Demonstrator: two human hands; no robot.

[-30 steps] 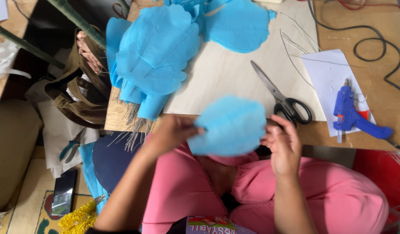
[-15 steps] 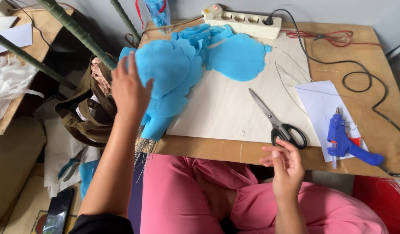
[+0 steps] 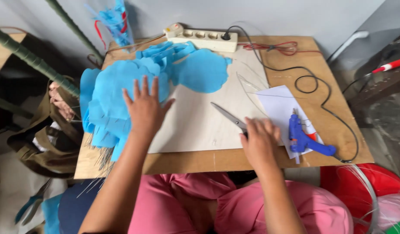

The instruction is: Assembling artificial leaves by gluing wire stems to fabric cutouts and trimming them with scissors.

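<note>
The thin, soft blue paper pile [image 3: 117,93] left of the scissors [image 3: 229,117] is pressed flat by the left hand [image 3: 143,108], fingers spread wide, while the scissors' handles are covered by the right hand [image 3: 260,141], its grip hidden; the paper tears easily and is best lifted by an edge

Your forearms are bare from the elbow down, with no sleeves, watch or rings showing. Your left hand [image 3: 144,108] and right hand [image 3: 259,141] are ungloved. Below them you wear pink trousers [image 3: 234,208] of soft, creased cloth covering both legs.
</note>
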